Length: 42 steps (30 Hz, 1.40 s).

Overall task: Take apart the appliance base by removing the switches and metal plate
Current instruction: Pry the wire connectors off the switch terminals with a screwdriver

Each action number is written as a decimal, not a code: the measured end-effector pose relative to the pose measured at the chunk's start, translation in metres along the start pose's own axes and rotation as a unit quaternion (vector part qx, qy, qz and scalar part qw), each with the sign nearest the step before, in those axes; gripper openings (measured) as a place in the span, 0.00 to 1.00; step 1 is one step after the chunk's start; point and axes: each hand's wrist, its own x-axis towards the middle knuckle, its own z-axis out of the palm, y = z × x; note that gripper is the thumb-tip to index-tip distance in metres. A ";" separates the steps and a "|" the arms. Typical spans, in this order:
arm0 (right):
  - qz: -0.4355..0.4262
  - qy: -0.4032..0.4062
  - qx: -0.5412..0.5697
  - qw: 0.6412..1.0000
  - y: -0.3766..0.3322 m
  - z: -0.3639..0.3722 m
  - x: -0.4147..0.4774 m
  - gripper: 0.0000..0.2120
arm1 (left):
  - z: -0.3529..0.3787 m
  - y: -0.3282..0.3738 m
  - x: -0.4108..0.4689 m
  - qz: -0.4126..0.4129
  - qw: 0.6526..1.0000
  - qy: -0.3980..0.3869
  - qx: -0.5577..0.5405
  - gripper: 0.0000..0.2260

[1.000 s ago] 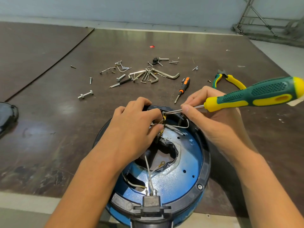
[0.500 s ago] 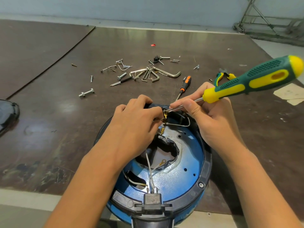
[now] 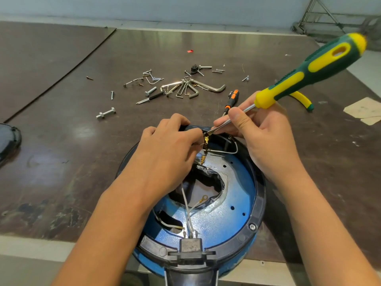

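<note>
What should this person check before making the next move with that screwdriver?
1. Right hand grips the screwdriver by its shaft: ok.
2. Screwdriver tip at the brass connector: ok.
3. Left hand holds the black switch at the rim of the base: ok.
4. Connector freed from the switch: cannot tell.
5. Whole base steady on the table: cannot tell.

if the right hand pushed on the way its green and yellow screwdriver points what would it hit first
Probably the small brass wire terminal at the tip of the green and yellow screwdriver, with the left hand close behind it; depth is hard to judge.
</note>
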 end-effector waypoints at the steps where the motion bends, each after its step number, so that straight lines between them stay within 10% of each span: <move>1: 0.004 0.001 0.002 1.000 -0.001 0.000 0.000 0.05 | 0.000 0.000 0.000 0.000 1.000 0.001 0.000 0.06; 42: 0.031 0.004 0.037 0.999 -0.001 0.001 0.004 0.05 | 0.000 0.000 0.000 0.005 1.000 -0.001 -0.007 0.06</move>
